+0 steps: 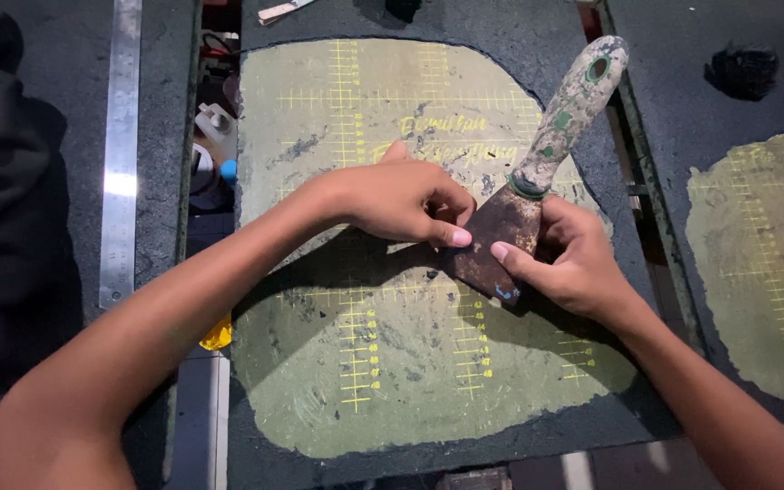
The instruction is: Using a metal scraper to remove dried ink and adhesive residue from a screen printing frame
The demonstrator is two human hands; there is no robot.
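Two hands on one rusty putty knife, blade pinched at both edges.
Left hand (pixel 401 201) is closed, thumb pressing the blade's near edge; right hand (pixel 573 259) grips the putty knife (pixel 510 231) from below, so the blade lies between them, handle angled up-right over the worn green cutting mat (pixel 365 381). Advice: keep fingertips off the edge and brace both wrists.

Your scraper (pixel 510 227) has a rusty, matt metal blade and a worn handle with flaking green paint. Under it lies a scuffed, dull green cutting mat (pixel 392 381); left of the mat, a smooth, shiny metal ruler (pixel 121 154)
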